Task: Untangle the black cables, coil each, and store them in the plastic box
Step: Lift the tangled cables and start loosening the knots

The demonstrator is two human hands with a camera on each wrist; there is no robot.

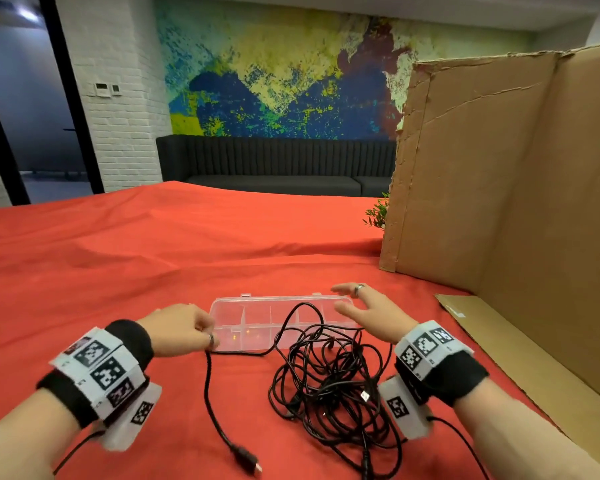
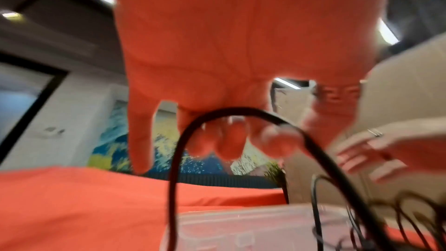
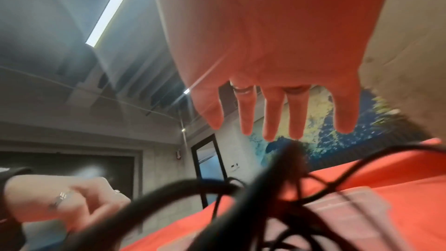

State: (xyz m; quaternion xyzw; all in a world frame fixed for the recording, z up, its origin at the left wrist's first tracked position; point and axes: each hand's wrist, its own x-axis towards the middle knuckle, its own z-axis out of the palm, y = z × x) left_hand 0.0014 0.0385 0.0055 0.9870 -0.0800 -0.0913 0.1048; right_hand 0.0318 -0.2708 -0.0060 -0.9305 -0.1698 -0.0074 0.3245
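Step in hand: judged from the layout, the untangling is only starting; one strand is being drawn clear of the knot, and no cable is coiled or stored yet.
Left hand [image 1: 182, 329]: just left of the plastic box [image 1: 257, 308], fingers curled round one black cable [image 1: 210, 400]; the left wrist view shows that strand arching over the bent fingertips [image 2: 229, 146].
Right hand [image 1: 368, 315]: at the right end of the plastic box, above the tangle, fingers straight and spread, grasping nothing.
How to do it well: my advice is to keep the left pinch light and pull the held strand slowly away from the box, while the right hand presses or lifts the loops that bind it. Following the free plug end back through each crossing should work better than tugging, which would likely tighten the knot.
Risk: a loop rests on the box, so a hard pull may drag the light box along.
Tangle [image 1: 329, 382]: a loose heap of thin black loops lying just in front of the plastic box on the red cloth [image 1: 118, 271], with one loop reaching up over the box's top.
Free end: the held cable runs from the left hand toward the viewer, well in front of the box, ending in a dark plug [image 1: 246, 459].
Plastic box: clear, shallow, divided into compartments; whether its lid is shut I cannot tell.
How many cables: I cannot tell from the heap.
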